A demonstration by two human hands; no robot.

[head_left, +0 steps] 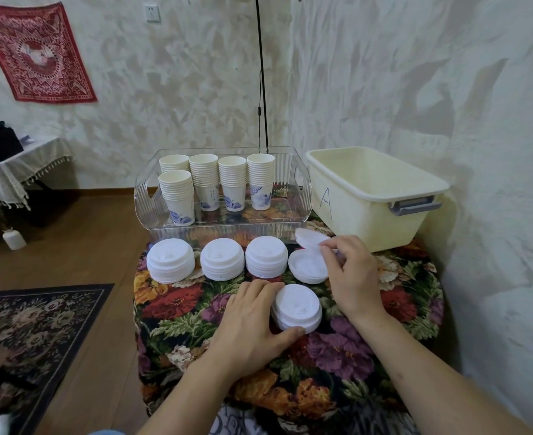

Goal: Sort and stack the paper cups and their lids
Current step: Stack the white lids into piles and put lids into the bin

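On the floral-clothed surface (384,312), the left hand (252,321) curls its grip around the near stack of white lids (296,307), thumb at its front edge. The right hand (350,274) pinches a single tilted lid (310,240) just above a low pile of lids (307,270). Three more lid stacks (218,259) line up to the left. Five stacks of paper cups (207,180) stand in the clear tray (303,183), beside a cream bin (375,196).

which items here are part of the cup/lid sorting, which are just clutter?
Job:
cup stacks in clear tray
lid stacks
near lid stack, gripped by left hand
single lid, pinched by right hand

Lying about:
cream bin marked A
red wall cloth
side table
rug
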